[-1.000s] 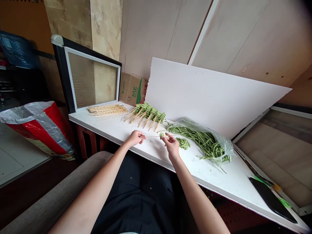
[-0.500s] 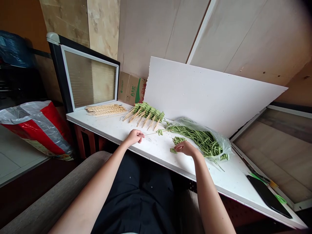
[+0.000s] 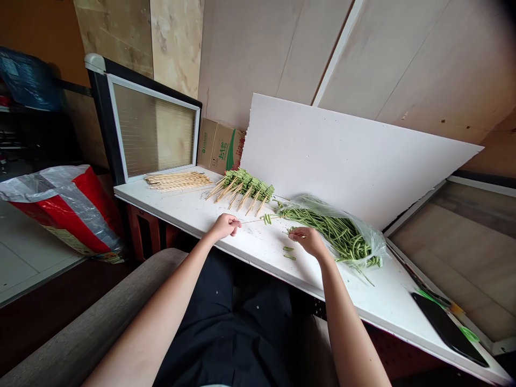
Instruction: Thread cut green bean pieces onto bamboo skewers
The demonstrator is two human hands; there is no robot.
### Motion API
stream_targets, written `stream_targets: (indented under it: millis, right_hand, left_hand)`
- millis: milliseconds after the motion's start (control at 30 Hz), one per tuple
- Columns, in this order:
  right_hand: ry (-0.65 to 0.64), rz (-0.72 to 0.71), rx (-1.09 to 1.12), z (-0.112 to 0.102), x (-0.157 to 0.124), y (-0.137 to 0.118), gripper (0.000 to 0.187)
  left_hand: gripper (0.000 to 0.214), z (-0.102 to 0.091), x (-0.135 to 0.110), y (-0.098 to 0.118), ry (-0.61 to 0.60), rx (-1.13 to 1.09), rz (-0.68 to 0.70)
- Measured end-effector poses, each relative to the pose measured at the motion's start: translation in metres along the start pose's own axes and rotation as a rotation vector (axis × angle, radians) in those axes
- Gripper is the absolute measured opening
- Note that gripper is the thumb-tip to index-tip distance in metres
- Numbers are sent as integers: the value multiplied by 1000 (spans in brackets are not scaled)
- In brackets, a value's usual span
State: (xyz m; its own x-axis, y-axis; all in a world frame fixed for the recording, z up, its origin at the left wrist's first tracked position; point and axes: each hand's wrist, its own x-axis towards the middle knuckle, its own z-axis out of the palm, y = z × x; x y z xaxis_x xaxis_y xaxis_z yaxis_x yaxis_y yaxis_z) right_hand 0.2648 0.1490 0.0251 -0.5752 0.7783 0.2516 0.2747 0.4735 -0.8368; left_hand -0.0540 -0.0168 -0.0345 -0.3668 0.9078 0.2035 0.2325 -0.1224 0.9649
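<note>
My left hand (image 3: pixel 226 226) is closed around the near end of a thin wooden skewer (image 3: pixel 250 221), held level above the table. Several short green bean pieces (image 3: pixel 267 219) are threaded crosswise near its far end. To the right, the fingertips of my right hand (image 3: pixel 307 239) are pinched together on cut green bean pieces (image 3: pixel 291 230), partly hidden by the fingers. Two loose bean pieces (image 3: pixel 289 253) lie on the table just below that hand. Farther back, finished skewers of green beans (image 3: pixel 252 185) are stacked in a row, their bare sticks pointing toward me.
A clear plastic bag (image 3: pixel 373 244) of long green beans (image 3: pixel 334 226) lies right of my right hand. Bare skewers (image 3: pixel 177 181) rest at the table's left end. A black phone (image 3: pixel 449 328) lies at the right edge. A white board (image 3: pixel 355 156) leans behind.
My right hand has shifted slightly up and left from the small row of bean pieces, where just two pieces now lie apart. The left hand keeps its hold on the skewer.
</note>
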Motion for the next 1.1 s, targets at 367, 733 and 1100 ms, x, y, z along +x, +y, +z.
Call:
stream_targets:
  millis: [367,733,1100]
  right_hand:
    - [130,97,576,39,7,4,52]
    - [112,55,720,46,7,9,48]
    - [-9,82,784,42,8,11,33]
  left_hand:
    - [21,-1,1,-5,-13,0,12]
    - [22,-1,2,-8,-13,5,12]
    - [23,-3,3,-13,-24,25,27]
